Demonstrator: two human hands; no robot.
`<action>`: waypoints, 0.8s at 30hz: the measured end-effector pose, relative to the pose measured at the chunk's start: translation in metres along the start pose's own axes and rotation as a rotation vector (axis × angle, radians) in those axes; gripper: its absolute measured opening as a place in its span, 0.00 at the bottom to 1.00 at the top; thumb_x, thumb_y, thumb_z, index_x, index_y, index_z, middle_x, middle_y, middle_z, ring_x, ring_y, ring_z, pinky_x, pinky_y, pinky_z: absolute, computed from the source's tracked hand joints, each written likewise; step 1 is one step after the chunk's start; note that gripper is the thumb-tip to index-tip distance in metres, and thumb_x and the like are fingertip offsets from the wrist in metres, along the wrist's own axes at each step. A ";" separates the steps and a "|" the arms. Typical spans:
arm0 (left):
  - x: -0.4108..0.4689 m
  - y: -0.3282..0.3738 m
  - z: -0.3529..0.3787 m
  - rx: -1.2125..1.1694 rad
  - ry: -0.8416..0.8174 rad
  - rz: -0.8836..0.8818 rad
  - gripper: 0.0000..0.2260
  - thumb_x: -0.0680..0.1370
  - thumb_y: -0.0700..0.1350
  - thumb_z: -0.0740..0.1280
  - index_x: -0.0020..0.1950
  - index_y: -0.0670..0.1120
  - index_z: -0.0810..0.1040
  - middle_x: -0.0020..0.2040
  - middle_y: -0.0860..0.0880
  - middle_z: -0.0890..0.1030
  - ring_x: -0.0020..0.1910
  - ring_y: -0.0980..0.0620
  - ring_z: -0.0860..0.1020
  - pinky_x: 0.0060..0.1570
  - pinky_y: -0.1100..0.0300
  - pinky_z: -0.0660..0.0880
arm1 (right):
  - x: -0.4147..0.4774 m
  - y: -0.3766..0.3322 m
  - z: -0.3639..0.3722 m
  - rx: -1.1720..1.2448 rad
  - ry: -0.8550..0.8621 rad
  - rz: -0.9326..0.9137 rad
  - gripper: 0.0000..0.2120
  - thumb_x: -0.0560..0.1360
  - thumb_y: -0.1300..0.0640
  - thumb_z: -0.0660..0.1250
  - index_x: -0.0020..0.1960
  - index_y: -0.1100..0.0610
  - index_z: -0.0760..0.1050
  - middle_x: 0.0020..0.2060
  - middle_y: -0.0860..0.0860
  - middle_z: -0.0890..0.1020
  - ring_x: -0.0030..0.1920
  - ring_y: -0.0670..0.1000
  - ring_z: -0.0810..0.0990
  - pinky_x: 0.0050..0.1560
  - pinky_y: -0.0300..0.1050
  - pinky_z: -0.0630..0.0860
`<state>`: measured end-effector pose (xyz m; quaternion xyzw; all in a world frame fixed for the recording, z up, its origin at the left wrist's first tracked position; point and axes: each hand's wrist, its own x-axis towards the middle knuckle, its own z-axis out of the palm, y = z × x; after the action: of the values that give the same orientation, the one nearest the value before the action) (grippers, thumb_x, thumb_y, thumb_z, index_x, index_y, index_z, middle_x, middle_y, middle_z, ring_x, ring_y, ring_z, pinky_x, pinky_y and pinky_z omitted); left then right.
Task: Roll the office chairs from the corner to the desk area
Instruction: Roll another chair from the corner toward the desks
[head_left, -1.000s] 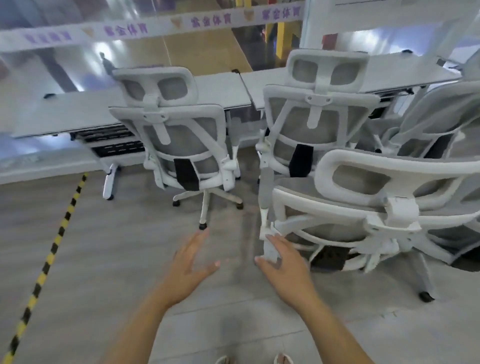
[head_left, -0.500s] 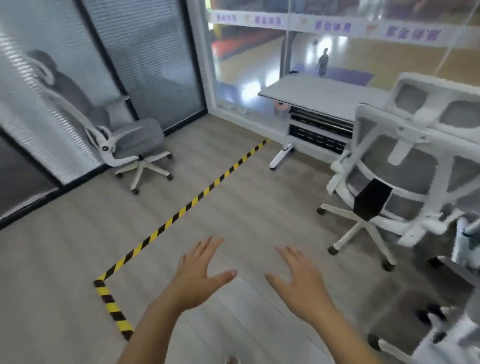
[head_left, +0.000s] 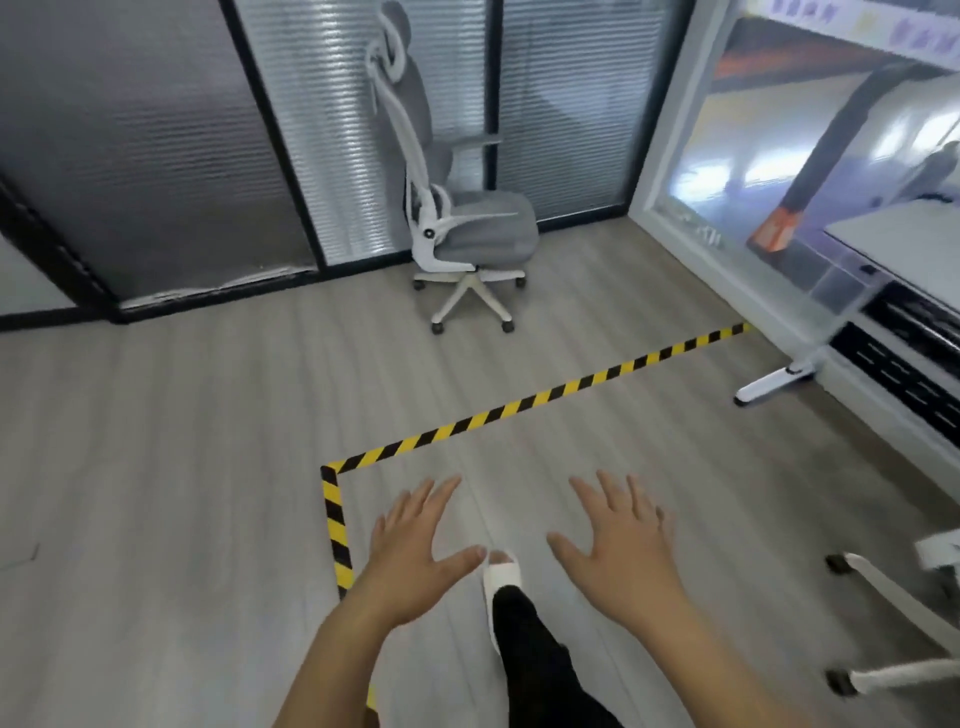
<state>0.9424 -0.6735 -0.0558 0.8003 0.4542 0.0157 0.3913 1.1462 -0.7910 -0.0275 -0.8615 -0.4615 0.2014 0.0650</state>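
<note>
In the far corner, against the blind-covered glass partition (head_left: 156, 156), a grey-and-white office chair (head_left: 462, 208) stands alone beyond the yellow-black floor tape (head_left: 519, 402). Nearer, the left hand (head_left: 415, 558) and right hand (head_left: 621, 551) hover apart over the floor, fingers spread wide, holding nothing.

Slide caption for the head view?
Left hand and right hand open, empty; grey-and-white office chair stands by the glass partition beyond yellow-black striped floor tape.

txt: none legible | banner (head_left: 883, 31) top-R: purple marks, too blurred
</note>
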 end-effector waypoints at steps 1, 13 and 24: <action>0.017 -0.010 -0.011 -0.003 0.012 -0.036 0.38 0.72 0.71 0.61 0.77 0.65 0.48 0.79 0.59 0.46 0.79 0.54 0.42 0.77 0.46 0.43 | 0.026 -0.013 0.002 -0.003 -0.019 -0.013 0.33 0.77 0.35 0.53 0.78 0.43 0.48 0.79 0.48 0.47 0.77 0.55 0.38 0.75 0.60 0.44; 0.243 -0.083 -0.229 -0.053 0.236 -0.230 0.32 0.76 0.64 0.64 0.76 0.66 0.51 0.79 0.57 0.51 0.78 0.56 0.46 0.77 0.50 0.48 | 0.349 -0.163 -0.043 0.187 -0.079 -0.163 0.33 0.76 0.35 0.57 0.77 0.43 0.53 0.77 0.46 0.55 0.78 0.53 0.47 0.74 0.60 0.51; 0.456 -0.213 -0.410 -0.170 0.364 -0.229 0.34 0.74 0.65 0.66 0.75 0.67 0.52 0.79 0.56 0.54 0.78 0.54 0.51 0.76 0.50 0.51 | 0.628 -0.366 -0.087 0.103 0.033 -0.321 0.34 0.72 0.33 0.57 0.74 0.44 0.59 0.74 0.46 0.63 0.75 0.51 0.57 0.71 0.57 0.61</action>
<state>0.9012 -0.0256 -0.0585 0.6916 0.6020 0.1536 0.3684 1.2099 -0.0619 -0.0199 -0.7755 -0.5811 0.1975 0.1479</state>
